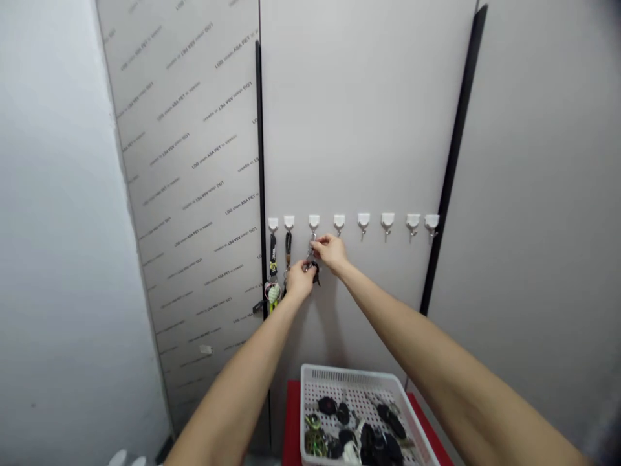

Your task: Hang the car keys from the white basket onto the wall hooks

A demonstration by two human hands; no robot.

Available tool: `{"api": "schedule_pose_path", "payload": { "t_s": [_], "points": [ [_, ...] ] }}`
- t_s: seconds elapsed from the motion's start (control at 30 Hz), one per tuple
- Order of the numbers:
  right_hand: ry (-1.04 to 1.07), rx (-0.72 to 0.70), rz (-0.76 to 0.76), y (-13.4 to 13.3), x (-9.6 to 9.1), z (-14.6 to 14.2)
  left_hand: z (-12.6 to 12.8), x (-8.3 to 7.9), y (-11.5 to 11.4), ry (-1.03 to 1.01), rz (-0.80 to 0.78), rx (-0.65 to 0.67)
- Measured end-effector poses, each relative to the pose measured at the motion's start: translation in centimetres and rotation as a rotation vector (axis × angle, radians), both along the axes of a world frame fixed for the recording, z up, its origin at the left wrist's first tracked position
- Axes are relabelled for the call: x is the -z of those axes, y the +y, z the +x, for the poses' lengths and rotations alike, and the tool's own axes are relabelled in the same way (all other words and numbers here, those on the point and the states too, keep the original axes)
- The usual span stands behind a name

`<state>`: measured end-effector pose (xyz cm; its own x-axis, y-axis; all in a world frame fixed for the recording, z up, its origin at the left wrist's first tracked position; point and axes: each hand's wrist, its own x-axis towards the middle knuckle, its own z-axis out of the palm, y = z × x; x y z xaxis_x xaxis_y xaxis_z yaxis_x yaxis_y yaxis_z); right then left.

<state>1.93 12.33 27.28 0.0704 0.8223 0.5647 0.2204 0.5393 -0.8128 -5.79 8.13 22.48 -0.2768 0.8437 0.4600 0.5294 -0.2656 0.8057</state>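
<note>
Just under a white wall hook [314,221], third from the left, hangs a key ring with a metal clasp and a dark fob [316,274]. My right hand [332,251] pinches the metal clasp close below the hook. Lower and to the left, my left hand [299,281] has its fingers closed on the ring by the dark fob. Whether the clasp is fully over the hook is too small to tell. Beside my left hand, a keychain with a black strap [288,246] hangs from the second hook, its lower part hidden by that hand.
A black-strapped keychain [273,255] with a pale charm hangs from the leftmost hook. More white hooks [387,221] run to the right. Below, a white plastic basket [349,374] holds several key sets on a red support [292,421]. Black vertical handles [453,158] flank the panel.
</note>
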Motion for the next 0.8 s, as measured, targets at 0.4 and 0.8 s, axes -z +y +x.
{"api": "schedule_pose_path", "payload": {
  "t_s": [0.4,0.8],
  "points": [
    [-0.323,-0.072,0.039,-5.3,8.2,7.2,-0.7,6.1,-1.7,-0.021,-0.031,0.1],
    [-0.951,-0.191,-0.419,-13.0,22.1,14.6,3.0,18.5,-10.1,0.517,-0.322,0.525]
  ]
}}
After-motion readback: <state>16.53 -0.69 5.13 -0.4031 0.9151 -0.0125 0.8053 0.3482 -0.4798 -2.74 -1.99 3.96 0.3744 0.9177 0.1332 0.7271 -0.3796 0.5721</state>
